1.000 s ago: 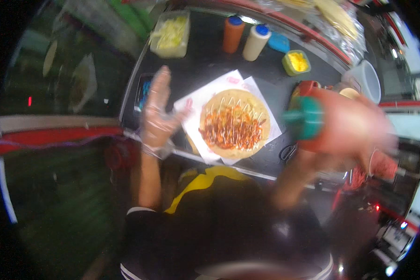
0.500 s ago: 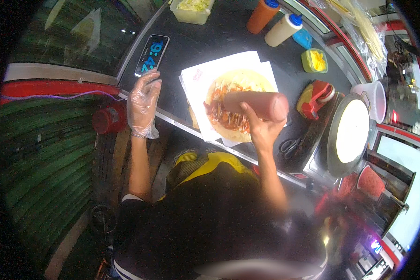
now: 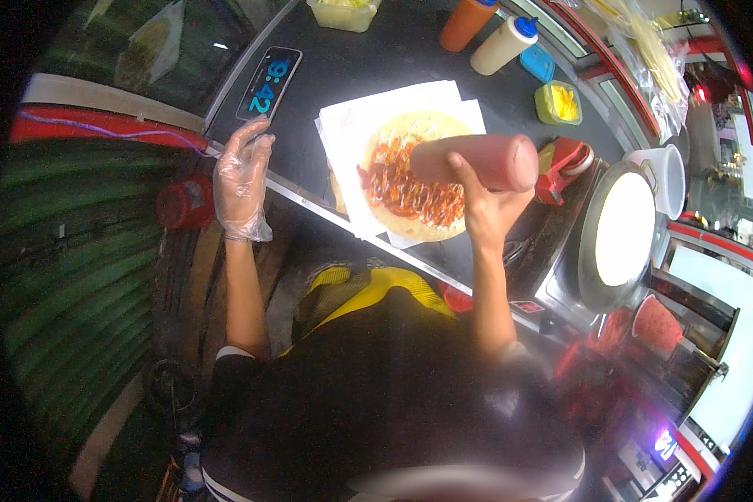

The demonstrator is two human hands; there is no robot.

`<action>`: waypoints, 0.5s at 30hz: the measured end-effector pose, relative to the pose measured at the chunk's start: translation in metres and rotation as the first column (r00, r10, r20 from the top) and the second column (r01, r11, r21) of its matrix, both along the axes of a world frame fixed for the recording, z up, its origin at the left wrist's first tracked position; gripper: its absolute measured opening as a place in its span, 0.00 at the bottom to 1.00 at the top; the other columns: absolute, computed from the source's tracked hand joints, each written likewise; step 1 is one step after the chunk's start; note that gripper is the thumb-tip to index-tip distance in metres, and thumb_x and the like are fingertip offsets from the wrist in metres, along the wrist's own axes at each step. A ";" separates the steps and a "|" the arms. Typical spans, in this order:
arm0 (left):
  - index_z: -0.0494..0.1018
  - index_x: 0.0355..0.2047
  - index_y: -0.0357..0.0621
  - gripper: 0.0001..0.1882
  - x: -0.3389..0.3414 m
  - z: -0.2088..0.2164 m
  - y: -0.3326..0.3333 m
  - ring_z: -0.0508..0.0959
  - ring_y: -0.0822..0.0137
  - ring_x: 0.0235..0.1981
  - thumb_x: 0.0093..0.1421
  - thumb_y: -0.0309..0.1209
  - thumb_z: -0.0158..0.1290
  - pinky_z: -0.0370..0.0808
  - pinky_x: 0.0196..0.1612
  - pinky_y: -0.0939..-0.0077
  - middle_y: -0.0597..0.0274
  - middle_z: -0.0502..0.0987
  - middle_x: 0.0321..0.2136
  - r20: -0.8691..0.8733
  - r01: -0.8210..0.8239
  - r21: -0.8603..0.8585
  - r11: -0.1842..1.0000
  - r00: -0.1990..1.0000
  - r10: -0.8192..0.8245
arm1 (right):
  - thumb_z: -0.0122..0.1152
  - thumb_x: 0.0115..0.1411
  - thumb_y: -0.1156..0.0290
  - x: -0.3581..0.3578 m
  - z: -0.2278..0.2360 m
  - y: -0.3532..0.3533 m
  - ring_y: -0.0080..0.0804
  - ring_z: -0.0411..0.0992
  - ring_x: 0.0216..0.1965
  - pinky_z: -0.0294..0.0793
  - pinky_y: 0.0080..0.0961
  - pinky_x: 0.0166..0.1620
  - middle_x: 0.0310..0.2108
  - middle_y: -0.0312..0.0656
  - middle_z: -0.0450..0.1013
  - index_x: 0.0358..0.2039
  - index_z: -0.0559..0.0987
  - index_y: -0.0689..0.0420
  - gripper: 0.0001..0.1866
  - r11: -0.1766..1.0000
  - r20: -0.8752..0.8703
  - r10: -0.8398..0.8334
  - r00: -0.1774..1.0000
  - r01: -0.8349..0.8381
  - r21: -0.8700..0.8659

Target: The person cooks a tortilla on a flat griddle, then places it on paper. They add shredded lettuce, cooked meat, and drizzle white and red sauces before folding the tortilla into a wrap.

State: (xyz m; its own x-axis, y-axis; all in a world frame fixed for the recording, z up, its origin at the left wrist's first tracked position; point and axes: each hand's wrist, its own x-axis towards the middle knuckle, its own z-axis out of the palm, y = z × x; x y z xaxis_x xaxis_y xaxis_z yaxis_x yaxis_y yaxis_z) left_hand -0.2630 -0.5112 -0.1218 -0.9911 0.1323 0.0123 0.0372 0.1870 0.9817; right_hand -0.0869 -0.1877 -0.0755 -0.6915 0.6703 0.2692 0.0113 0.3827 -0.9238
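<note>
My bare right hand [image 3: 495, 207] is wrapped round a red sauce bottle [image 3: 481, 161], tipped sideways with its base to the right. The bottle lies over the right part of a round flatbread [image 3: 433, 124], hiding its own nozzle end. Across the bread's middle runs a reddish filling [image 3: 410, 194] streaked with white and dark sauce. White paper sheets [image 3: 336, 138] lie under the bread on the black counter. My left hand [image 3: 243, 188], in a clear plastic glove, hovers beside the counter's front edge, fingers loosely bent and apart, holding nothing.
A phone [image 3: 269, 84] lies near the left hand. At the back are a tub of shredded greens [image 3: 343, 15], an orange bottle [image 3: 467, 25], a cream bottle [image 3: 504, 48] and a tub of yellow pieces [image 3: 558, 104]. A round griddle [image 3: 619, 230] and red tape dispenser [image 3: 565, 167] stand right.
My right hand and the red bottle have moved right, uncovering more filling, which carries more dark sauce streaks. My left hand sits slightly further left in view, its fingers a little more spread.
</note>
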 end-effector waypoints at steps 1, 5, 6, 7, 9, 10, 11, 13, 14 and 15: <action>0.84 0.61 0.41 0.15 0.002 0.003 -0.001 0.87 0.73 0.53 0.78 0.29 0.65 0.82 0.61 0.73 0.60 0.88 0.57 0.001 0.001 -0.003 1.000 1.000 -0.001 | 0.93 0.54 0.73 0.000 0.001 0.001 0.28 0.83 0.39 0.84 0.31 0.48 0.38 0.38 0.87 0.41 0.89 0.61 0.19 0.996 -0.048 -0.087 0.995 0.087 0.007; 0.85 0.60 0.43 0.14 0.020 0.016 0.001 0.88 0.71 0.52 0.79 0.33 0.64 0.84 0.60 0.71 0.59 0.89 0.56 0.035 0.047 -0.074 0.996 0.998 -0.044 | 0.89 0.60 0.72 0.040 0.030 0.042 0.30 0.86 0.40 0.87 0.33 0.49 0.43 0.42 0.88 0.46 0.89 0.64 0.18 0.970 0.018 -0.207 0.978 0.202 0.136; 0.85 0.61 0.43 0.16 0.029 0.019 0.007 0.89 0.69 0.52 0.80 0.37 0.61 0.85 0.60 0.69 0.58 0.89 0.56 0.113 0.126 -0.025 0.992 0.986 -0.122 | 0.89 0.60 0.72 0.046 0.034 0.048 0.31 0.86 0.40 0.87 0.33 0.50 0.44 0.42 0.88 0.47 0.89 0.64 0.19 0.973 -0.056 -0.212 0.976 0.216 0.084; 0.85 0.61 0.43 0.18 0.039 0.022 0.018 0.89 0.67 0.53 0.82 0.41 0.59 0.86 0.60 0.68 0.57 0.89 0.57 0.199 0.196 0.025 0.980 0.960 -0.197 | 0.89 0.60 0.72 0.049 0.036 0.051 0.31 0.87 0.41 0.87 0.33 0.50 0.44 0.42 0.88 0.48 0.89 0.65 0.19 0.960 -0.094 -0.280 0.955 0.281 -0.002; 0.84 0.63 0.45 0.26 0.061 0.024 0.057 0.89 0.61 0.55 0.82 0.53 0.56 0.87 0.61 0.57 0.52 0.88 0.58 0.425 0.446 0.170 0.879 0.771 -0.474 | 0.90 0.58 0.72 0.045 0.032 0.048 0.32 0.87 0.44 0.87 0.34 0.54 0.45 0.44 0.89 0.48 0.89 0.65 0.21 0.962 -0.005 -0.273 0.962 0.273 0.022; 0.83 0.63 0.44 0.28 0.075 0.022 0.087 0.89 0.59 0.56 0.81 0.55 0.55 0.86 0.62 0.53 0.51 0.88 0.58 0.420 0.491 0.490 0.720 0.591 -0.689 | 0.93 0.54 0.70 0.039 0.026 0.041 0.35 0.87 0.50 0.86 0.37 0.58 0.49 0.47 0.89 0.52 0.87 0.64 0.28 0.993 -0.094 -0.120 0.988 0.120 -0.012; 0.82 0.64 0.44 0.30 0.087 0.022 0.118 0.88 0.57 0.56 0.80 0.57 0.55 0.86 0.63 0.49 0.49 0.87 0.59 0.432 0.457 0.678 0.575 0.385 -0.816 | 0.96 0.50 0.68 0.032 0.020 0.033 0.38 0.87 0.55 0.85 0.40 0.62 0.52 0.50 0.88 0.55 0.86 0.63 0.35 0.997 -0.108 -0.015 0.994 0.006 -0.076; 0.80 0.64 0.40 0.31 0.109 0.028 0.158 0.87 0.56 0.58 0.77 0.56 0.60 0.84 0.65 0.46 0.48 0.86 0.59 0.371 -0.096 0.928 0.359 0.208 -0.905 | 1.02 0.40 0.61 0.030 0.013 0.027 0.48 0.79 0.70 0.76 0.46 0.74 0.66 0.59 0.81 0.69 0.76 0.62 0.58 0.939 -0.263 0.330 0.907 -0.343 -0.004; 0.80 0.63 0.40 0.30 0.096 0.030 0.170 0.87 0.57 0.59 0.76 0.53 0.62 0.83 0.65 0.48 0.49 0.86 0.60 0.449 -0.013 0.881 0.473 0.341 -0.826 | 1.04 0.31 0.54 0.035 0.011 0.026 0.56 0.69 0.79 0.66 0.49 0.81 0.76 0.63 0.70 0.77 0.65 0.60 0.76 0.898 -0.354 0.421 0.835 -0.440 0.031; 0.80 0.63 0.40 0.29 0.072 0.030 0.186 0.87 0.57 0.60 0.75 0.51 0.64 0.83 0.66 0.51 0.49 0.85 0.61 0.439 0.039 0.858 0.513 0.464 -0.769 | 1.03 0.30 0.44 0.046 0.011 0.030 0.59 0.66 0.80 0.62 0.54 0.82 0.78 0.64 0.67 0.80 0.61 0.59 0.81 0.913 -0.368 0.406 0.837 -0.392 0.118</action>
